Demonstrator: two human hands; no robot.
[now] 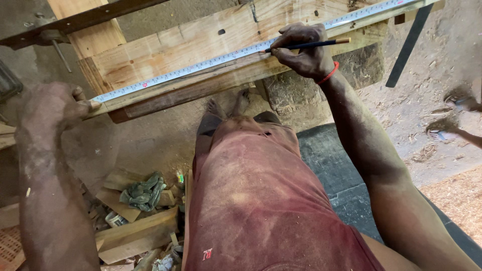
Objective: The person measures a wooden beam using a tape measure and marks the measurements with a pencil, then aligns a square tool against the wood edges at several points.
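Observation:
A pale wooden plank (201,45) lies across the top of the view, with a steel tape measure (201,65) stretched along its near edge. My left hand (52,108) presses the tape's end against the plank's left end with the thumb. My right hand (304,50), a red band at its wrist, holds a dark pencil (311,45) whose tip touches the tape near the middle. Below are my reddish shorts (251,200) and bare feet (228,105).
Wood offcuts and a crumpled greenish cloth (143,193) lie on the dusty floor at lower left. A dark mat (331,165) sits at right, sawdust beyond it. Another person's feet (454,118) show at the right edge. A metal clamp bar (75,22) crosses top left.

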